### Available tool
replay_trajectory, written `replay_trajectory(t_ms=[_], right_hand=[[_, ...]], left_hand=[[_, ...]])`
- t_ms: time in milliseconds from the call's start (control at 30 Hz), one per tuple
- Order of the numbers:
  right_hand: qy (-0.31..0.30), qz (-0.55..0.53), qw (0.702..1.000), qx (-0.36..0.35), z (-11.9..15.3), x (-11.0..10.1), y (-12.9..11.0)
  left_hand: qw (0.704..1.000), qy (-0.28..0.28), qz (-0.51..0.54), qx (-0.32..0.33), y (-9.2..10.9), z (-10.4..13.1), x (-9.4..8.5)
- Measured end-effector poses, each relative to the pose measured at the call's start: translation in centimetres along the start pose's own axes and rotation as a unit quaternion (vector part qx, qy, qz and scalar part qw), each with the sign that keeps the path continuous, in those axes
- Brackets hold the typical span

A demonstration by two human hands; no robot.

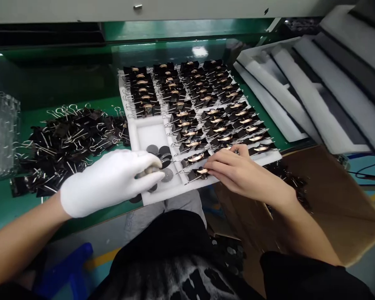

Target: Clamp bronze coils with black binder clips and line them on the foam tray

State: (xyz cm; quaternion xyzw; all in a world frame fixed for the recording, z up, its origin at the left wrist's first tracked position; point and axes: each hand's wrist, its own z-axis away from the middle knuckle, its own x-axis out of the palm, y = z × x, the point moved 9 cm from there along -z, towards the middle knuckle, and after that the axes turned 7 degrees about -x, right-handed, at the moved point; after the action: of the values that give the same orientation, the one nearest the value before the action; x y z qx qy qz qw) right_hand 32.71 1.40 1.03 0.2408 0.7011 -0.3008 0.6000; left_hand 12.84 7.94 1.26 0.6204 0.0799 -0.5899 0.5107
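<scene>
Handling clip [194,175] with your right hand [237,170] | keep gold piece [201,170] level | left hand [111,179] by discs [167,175] | both grips unclear

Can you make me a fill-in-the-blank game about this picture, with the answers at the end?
1. The person's left hand wears a glove that is coloured ____.
2. In the picture, the big loose pile of binder clips lies to the ____ of the white tray.
3. The bare hand, close to the clips in the tray, is the person's ____ one.
4. The table is coloured ____.

Missing words: white; left; right; green.
</scene>
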Motion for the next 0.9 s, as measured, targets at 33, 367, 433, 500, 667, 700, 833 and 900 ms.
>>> replay_trajectory(t_ms=[33,367,433,500,667,700,833,900], right_hand=[[0.006,0.010,1.000,-0.002,-0.1,0.1,-0.1],[0.091,0.062,0.994,-0.018,0.3,0.8,-1.6],[0.099,0.062,0.993,-0.019,0.4,0.9,-1.6],[0.101,0.068,0.992,-0.027,0.3,0.8,-1.7],[0.116,0.089,0.988,-0.053,-0.2,-0.7,-2.5],[0.116,0.091,0.988,-0.057,-0.3,-1.0,-2.8],[0.104,0.079,0.988,-0.077,-0.7,-1.5,-4.2],[0.105,0.069,0.988,-0.085,-1.0,-1.5,-4.8]], left_hand=[[0.999,-0.001,-0.035,0.021,0.6,-0.3,0.5],[0.939,0.057,-0.338,0.031,0.2,-1.8,0.2],[0.939,0.047,-0.339,0.028,0.2,-1.9,0.7],[0.947,0.041,-0.320,0.013,0.5,-2.5,1.4],[0.957,-0.026,-0.287,-0.033,0.6,-5.0,3.7],[0.958,-0.029,-0.283,-0.036,0.5,-5.4,3.8],[0.974,-0.007,-0.224,-0.028,-0.3,-6.0,3.9],[0.976,0.027,-0.216,-0.022,-0.5,-5.8,3.7]])
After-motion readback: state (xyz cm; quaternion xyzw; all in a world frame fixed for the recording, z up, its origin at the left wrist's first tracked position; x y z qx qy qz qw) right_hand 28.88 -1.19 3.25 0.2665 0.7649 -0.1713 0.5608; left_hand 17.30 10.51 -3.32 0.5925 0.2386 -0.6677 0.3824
